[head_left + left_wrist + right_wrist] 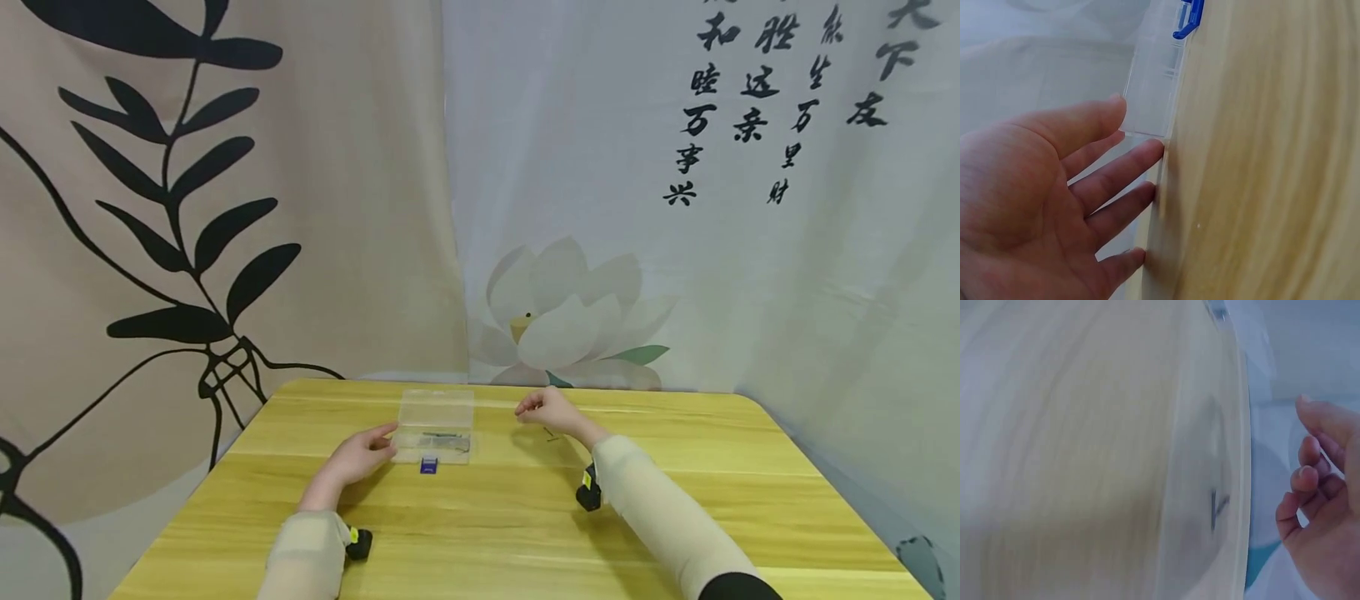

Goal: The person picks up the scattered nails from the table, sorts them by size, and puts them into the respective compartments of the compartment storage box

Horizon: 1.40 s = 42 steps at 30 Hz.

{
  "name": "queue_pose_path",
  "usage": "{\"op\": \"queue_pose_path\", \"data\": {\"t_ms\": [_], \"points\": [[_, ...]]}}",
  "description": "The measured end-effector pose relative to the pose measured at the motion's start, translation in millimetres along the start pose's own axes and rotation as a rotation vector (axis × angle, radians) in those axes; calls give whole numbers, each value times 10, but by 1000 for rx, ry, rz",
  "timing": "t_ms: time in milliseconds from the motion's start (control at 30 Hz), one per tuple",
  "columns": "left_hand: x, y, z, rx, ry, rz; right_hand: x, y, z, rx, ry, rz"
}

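Left hand (365,456) flat, right hand (547,411) loosely curled, over yellow wooden table (675,500).

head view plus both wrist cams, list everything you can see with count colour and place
table: 1, yellow wood grain, fills the foreground
clear plastic box: 1, transparent, lid open, far middle of the table
blue latch: 1, blue, on the box's near edge
small dark thing: 1, dark and thin, on the table under the right hand, too small to identify
backdrop cloth: beige with black leaves, pale with a lotus and black writing, behind the table
wrist cameras: 2, black, on the forearms
left hand: fingers straight, beside the box
right hand: fingers loosely curled, holding nothing, above the table
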<state>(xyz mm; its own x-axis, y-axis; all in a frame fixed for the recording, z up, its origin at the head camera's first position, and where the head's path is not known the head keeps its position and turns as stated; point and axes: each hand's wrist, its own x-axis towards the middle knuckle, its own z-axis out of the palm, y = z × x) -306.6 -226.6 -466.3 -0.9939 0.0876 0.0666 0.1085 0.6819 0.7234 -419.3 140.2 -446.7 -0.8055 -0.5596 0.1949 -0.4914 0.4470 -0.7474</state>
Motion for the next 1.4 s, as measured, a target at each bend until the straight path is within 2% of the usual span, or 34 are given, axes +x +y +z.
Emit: {"op": "queue_pose_path", "data": {"t_ms": [233,400,700,900,1100,1400], "points": [[5,14,0,11,1,-6,-216,256,-209,51,81,133],[-4,23,3,11,-1,-9,-347,423,-283,45,64,184],[-24,54,8,-1,-6,-9,-447,600,-284,7,26,160],[-26,65,5,-1,-10,-10,-449,562,-249,-18,1,185],[-21,57,4,0,-10,-4,-431,550,-240,-51,-40,159],[-12,39,8,2,-8,-2,-419,550,-235,-46,-58,183]]}}
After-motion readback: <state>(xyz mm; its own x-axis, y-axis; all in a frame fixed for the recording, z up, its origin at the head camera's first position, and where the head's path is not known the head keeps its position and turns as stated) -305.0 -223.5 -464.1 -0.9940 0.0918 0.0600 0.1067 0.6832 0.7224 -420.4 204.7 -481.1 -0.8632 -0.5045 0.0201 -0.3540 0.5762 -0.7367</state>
